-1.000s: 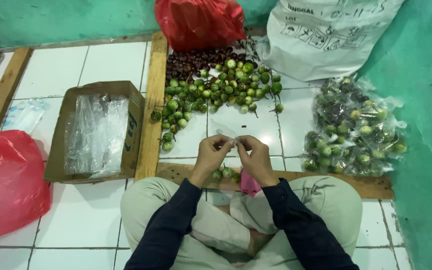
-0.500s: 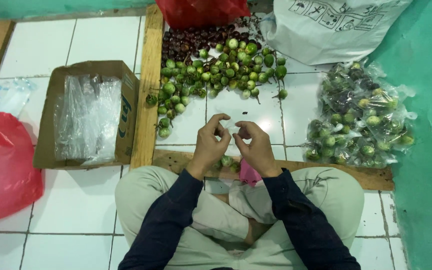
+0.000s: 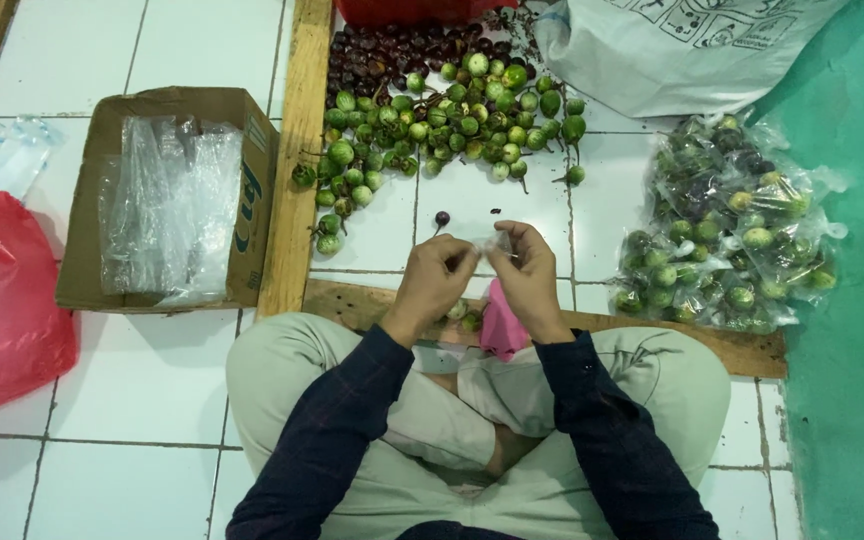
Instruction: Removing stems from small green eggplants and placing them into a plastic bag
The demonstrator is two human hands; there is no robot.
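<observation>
since a moment ago my left hand [image 3: 434, 277] and right hand [image 3: 527, 272] have lifted slightly, both still pinched shut on the small clear bag [image 3: 495, 243] of fruit, held over the plank [image 3: 352, 300] near the green fruit pile [image 3: 432, 125].

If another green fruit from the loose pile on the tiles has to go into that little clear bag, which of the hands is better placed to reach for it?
Probably the left hand: the green fruit pile lies ahead and mostly to its side. Both hands pinch the small clear bag, so the right hand could keep hold.
</observation>
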